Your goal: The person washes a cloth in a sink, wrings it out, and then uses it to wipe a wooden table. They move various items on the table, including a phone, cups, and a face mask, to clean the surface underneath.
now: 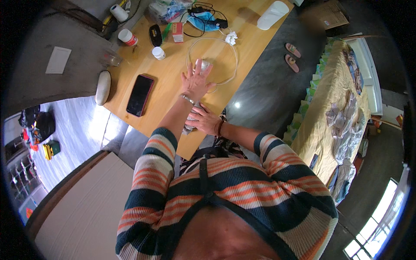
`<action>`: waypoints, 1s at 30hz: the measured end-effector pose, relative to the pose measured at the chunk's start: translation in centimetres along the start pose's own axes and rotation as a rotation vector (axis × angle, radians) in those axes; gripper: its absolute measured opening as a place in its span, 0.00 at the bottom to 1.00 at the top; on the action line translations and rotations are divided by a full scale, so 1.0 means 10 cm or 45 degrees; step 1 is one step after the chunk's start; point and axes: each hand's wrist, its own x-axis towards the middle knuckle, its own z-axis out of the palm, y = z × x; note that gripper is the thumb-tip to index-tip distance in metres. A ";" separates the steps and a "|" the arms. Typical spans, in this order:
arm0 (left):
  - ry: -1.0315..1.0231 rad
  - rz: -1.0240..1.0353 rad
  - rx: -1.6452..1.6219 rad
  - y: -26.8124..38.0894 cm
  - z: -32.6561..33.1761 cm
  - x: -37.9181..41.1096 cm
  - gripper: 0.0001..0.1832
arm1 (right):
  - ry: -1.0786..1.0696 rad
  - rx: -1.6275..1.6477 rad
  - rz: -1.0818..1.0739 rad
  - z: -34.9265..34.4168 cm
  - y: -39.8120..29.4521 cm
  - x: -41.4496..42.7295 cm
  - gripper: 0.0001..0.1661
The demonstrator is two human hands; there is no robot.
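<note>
My left hand (196,85), with a metal bracelet at the wrist, reaches over the wooden table (169,87), its fingers spread. Under its fingertips is a small rounded white object (204,65), partly hidden; whether they touch it is unclear. A thin white cable (238,60) loops around that object on the tabletop. Close to the table's near edge, my right hand (208,121) lies over a crumpled grey cloth (188,128), fingers somewhat apart; its grip on the cloth cannot be made out. A dark smartphone (140,95) with a reddish case lies left of my hands.
Behind the phone stand white bottles (158,53), a small red-and-white box (177,32) and a black case (155,35). Black cables lie over a blue face mask (204,21). A white roll (273,15) is at the far right edge. Pink slippers (292,63) lie on the floor.
</note>
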 end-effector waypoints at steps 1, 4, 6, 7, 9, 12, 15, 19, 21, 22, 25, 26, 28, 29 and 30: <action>-0.016 0.006 0.034 0.04 0.06 0.06 0.37 | -0.027 0.023 -0.061 -0.04 0.07 -0.05 0.22; -0.010 0.038 0.035 -0.13 0.23 0.08 0.29 | -0.054 0.134 -0.198 -0.25 0.35 -0.22 0.20; 0.060 -0.044 0.035 -0.24 0.33 0.00 0.24 | -0.044 0.062 -0.295 -0.34 0.71 -0.37 0.19; 0.099 -0.088 0.032 -0.27 0.35 -0.05 0.22 | -0.043 0.022 -0.347 -0.37 0.91 -0.47 0.19; 0.150 -0.167 0.080 -0.31 0.30 -0.25 0.20 | -0.485 -0.106 -0.233 -0.60 1.23 -0.54 0.21; 0.128 -0.398 0.015 -0.28 0.19 -0.62 0.20 | -0.254 -0.143 -0.208 -0.77 1.87 -0.63 0.22; 0.159 -0.566 0.050 -0.25 0.21 -1.00 0.21 | -0.206 -0.127 -0.006 -0.95 2.22 -0.36 0.24; 0.187 -0.664 0.054 -0.20 0.22 -1.24 0.22 | -0.028 -0.118 0.374 -0.81 2.10 0.25 0.26; 0.203 -0.741 0.048 -0.25 0.26 -1.32 0.22 | 0.045 -0.138 0.560 -0.74 1.78 0.52 0.26; 0.255 -0.768 0.054 -0.26 0.26 -1.34 0.22 | -0.016 -0.093 0.410 -0.67 1.71 0.52 0.26; 0.249 -0.820 0.056 -0.30 0.29 -1.35 0.22 | -0.184 0.007 -0.015 -0.49 1.53 0.36 0.27; 0.252 -0.824 0.049 -0.31 0.31 -1.36 0.22 | -0.233 0.020 -0.147 -0.48 1.48 0.20 0.26; 0.268 -0.854 0.031 -0.33 0.31 -1.39 0.22 | -0.338 -0.022 -0.366 -0.59 1.54 0.06 0.26; 0.268 -0.887 0.026 -0.34 0.32 -1.42 0.23 | -0.385 -0.107 -0.386 -0.68 1.67 0.07 0.26; 0.268 -0.921 0.025 -0.34 0.31 -1.43 0.23 | -0.427 -0.192 -0.409 -0.78 1.82 0.15 0.27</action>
